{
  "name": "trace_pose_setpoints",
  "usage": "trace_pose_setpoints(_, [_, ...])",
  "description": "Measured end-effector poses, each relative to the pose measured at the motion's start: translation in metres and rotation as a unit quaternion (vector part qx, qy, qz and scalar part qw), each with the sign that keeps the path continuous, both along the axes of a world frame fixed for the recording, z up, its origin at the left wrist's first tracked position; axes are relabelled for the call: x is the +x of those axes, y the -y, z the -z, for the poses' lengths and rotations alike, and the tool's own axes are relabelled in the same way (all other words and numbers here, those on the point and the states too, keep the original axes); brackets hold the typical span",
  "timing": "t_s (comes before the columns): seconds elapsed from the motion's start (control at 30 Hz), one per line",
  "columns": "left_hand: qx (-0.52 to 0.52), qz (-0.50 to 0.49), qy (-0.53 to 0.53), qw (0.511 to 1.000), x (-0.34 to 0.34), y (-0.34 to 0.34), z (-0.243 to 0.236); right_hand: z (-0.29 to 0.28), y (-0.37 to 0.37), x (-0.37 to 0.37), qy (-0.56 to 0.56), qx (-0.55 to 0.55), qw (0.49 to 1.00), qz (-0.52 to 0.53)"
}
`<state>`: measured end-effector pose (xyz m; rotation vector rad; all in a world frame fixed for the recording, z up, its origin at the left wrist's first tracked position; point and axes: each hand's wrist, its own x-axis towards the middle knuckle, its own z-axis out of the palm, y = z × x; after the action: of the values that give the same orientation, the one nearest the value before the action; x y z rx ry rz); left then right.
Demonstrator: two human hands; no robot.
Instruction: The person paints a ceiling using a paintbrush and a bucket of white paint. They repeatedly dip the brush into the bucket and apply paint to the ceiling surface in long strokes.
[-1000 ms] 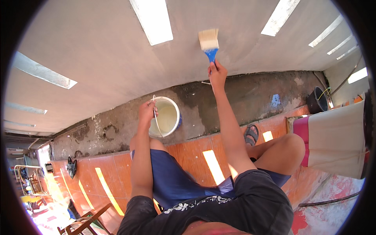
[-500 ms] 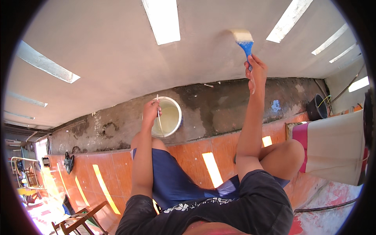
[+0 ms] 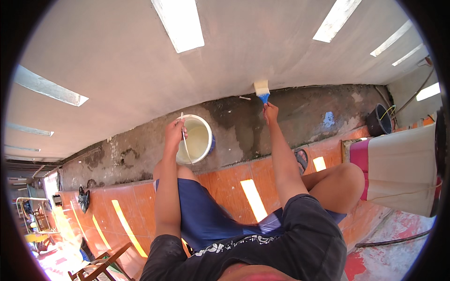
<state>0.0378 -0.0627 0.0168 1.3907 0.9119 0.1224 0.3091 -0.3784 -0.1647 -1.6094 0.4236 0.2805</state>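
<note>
Here, right hand point(image 3: 270, 112) gripping paintbrush point(image 3: 262, 90)

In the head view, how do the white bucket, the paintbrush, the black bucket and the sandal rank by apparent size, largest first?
1. white bucket, nearest the camera
2. black bucket
3. paintbrush and sandal: they look about alike, so I do not rank them; distance differs too.

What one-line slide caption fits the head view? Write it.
Seated person's right hand presses a blue-handled paintbrush to the pale wall while the left hand holds a paint bucket.
</note>
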Motion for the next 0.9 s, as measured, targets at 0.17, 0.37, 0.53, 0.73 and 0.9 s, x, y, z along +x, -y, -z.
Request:
trace_pose_setpoints(0.17, [-0.004, 0.001, -0.007, 1.0, -0.001, 0.0, 0.001, -0.036, 0.013, 0.033, -0.092, 0.004, 0.996, 0.003])
trace_pose_setpoints(0.37, [-0.009, -0.006, -0.008, 1.0, 0.005, 0.001, 0.001, -0.26, 0.045, 0.038, 0.124, 0.09, 0.987, -0.049])
trace_pose_setpoints(0.53, [-0.004, 0.0, -0.012, 1.0, 0.005, -0.001, 0.003, -0.346, 0.064, 0.044, 0.367, 0.301, 0.878, -0.069])
trace_pose_setpoints(0.73, [-0.015, -0.013, -0.003, 1.0, 0.001, -0.006, 0.003, -0.204, 0.044, 0.087, 0.256, 0.239, 0.936, -0.046])
trace_pose_setpoints(0.9, [-0.015, -0.019, -0.003, 1.0, -0.001, -0.005, 0.002, -0.019, 0.046, 0.043, 0.046, 0.09, 0.995, 0.023])
